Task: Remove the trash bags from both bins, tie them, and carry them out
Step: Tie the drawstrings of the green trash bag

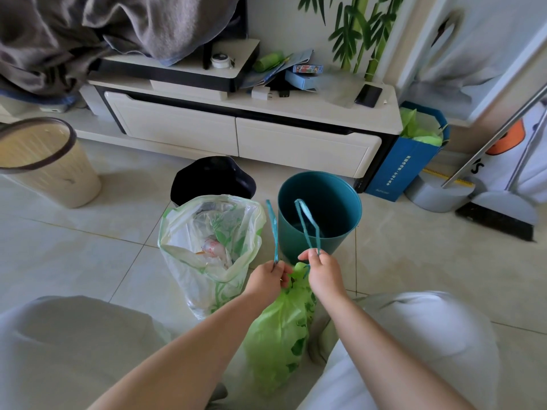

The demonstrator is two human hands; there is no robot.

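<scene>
There, the green trash bag (281, 335) was set on the floor before the teal bin (321, 184); its drawstrings (274, 232) were pinched, one by the left hand (266, 279), one by the right hand (324, 269).

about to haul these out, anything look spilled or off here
No spill shows on the floor. The pale bag by the black bin stands untied, mouth gaping over loose trash. A grey blanket lies heaped over the left end of the cabinet.
</scene>
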